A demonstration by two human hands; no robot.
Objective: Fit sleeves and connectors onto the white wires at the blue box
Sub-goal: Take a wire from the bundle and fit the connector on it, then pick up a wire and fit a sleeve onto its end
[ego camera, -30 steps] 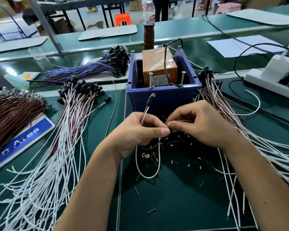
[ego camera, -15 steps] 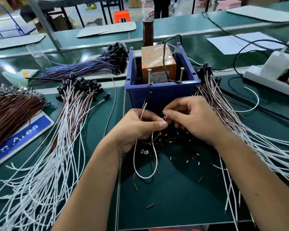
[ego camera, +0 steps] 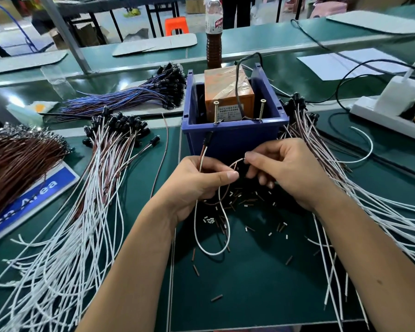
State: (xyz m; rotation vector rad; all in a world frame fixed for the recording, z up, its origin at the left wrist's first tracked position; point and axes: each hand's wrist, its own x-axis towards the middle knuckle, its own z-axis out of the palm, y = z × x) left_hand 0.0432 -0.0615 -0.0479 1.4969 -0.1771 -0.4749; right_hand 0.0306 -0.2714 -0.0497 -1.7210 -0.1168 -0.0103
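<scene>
Both forearms reaching forward, left hand (ego camera: 197,180) curled with thumb pinching, right hand (ego camera: 290,173) fingertips pinched

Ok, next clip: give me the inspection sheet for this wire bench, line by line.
Surface: green mat on a green bench.
Job's things: blue box holding an orange block with two upright screws; one white wire loops down below the hands, its black connector pointing up by the box front.
Clutter: short loose sleeves scattered on the mat.
Hands: left hand grips the wire; right hand pinches its free end.
Cables: wire bundles left and right; brown bundle far left; blue bundle behind.
Surroundings: bottle, power strip, paper sheet, orange stool.
</scene>
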